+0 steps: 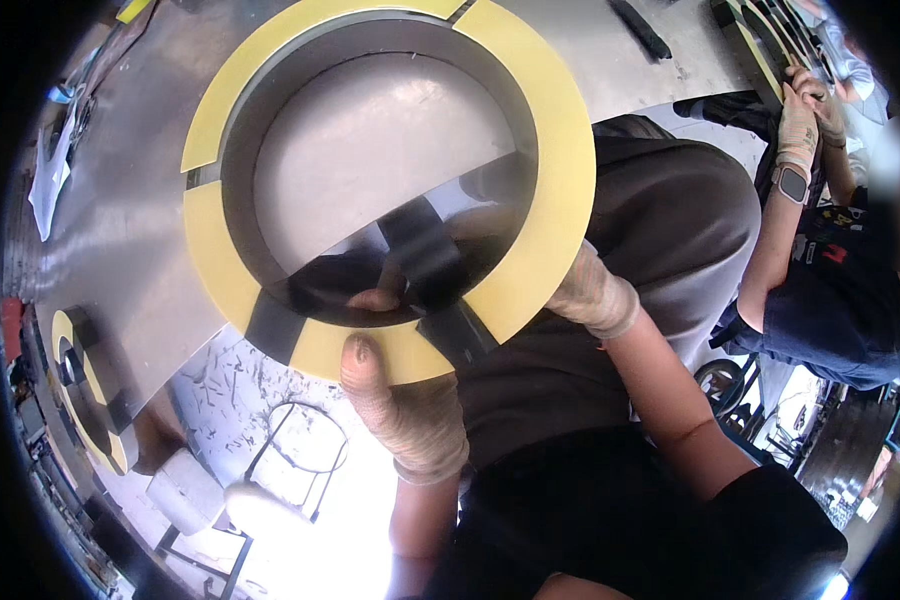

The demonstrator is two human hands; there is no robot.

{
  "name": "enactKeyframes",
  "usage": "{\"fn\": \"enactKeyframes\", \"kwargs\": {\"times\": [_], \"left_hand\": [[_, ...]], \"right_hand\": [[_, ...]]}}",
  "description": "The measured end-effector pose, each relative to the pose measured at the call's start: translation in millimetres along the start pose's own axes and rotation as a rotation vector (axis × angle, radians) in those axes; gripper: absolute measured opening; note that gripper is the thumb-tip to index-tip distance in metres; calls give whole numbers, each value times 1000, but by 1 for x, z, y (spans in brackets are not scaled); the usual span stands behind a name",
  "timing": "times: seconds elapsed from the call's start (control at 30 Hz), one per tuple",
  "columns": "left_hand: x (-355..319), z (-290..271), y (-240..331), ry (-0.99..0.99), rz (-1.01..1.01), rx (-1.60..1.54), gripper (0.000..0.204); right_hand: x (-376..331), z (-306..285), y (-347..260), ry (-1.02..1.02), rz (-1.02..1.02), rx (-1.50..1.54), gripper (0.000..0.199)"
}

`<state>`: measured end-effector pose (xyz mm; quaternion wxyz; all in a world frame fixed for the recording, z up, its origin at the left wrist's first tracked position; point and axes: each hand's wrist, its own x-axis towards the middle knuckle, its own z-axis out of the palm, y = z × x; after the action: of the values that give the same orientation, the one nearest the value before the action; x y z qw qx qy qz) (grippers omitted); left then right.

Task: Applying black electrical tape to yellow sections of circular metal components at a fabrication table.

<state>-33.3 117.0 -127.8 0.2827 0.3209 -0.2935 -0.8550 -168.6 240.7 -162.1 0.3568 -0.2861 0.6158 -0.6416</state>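
A large ring (560, 150) with a pale yellow face, a dark inner wall and narrow gaps between face segments is tilted toward me over the metal table's edge. Black patches (274, 328) cross its face near the bottom. My left hand (405, 415), in a light knit glove, grips its lower rim, thumb lying on the yellow face and fingers behind. At the ring's lower right outer edge is my gloved right hand (592, 292), holding it with the fingers hidden behind the ring.
The bare metal table (120, 260) spreads behind the ring, with a black strip (640, 28) on it. Another yellow-faced ring (90, 390) stands at the lower left. On the right, a co-worker's gloved hand (798, 125) touches a similar ring (755, 50). A stool (185, 490) stands below left.
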Motion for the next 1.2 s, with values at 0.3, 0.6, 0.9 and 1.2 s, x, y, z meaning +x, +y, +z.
{"fn": "enactKeyframes", "kwargs": {"times": [0.3, 0.6, 0.9, 1.2], "left_hand": [[1, 0, -14, -191, -31, -63, 65], [-8, 19, 5, -267, -77, -228, 75], [7, 5, -11, -92, 60, 83, 72], [-1, 0, -6, -135, -40, -122, 58]], "right_hand": [[-19, -7, -138, -99, 276, 143, 63], [-62, 26, -184, -180, 808, 464, 54], [-33, 27, 26, -44, 222, -126, 55], [-16, -23, 22, -56, -16, 73, 54]]}}
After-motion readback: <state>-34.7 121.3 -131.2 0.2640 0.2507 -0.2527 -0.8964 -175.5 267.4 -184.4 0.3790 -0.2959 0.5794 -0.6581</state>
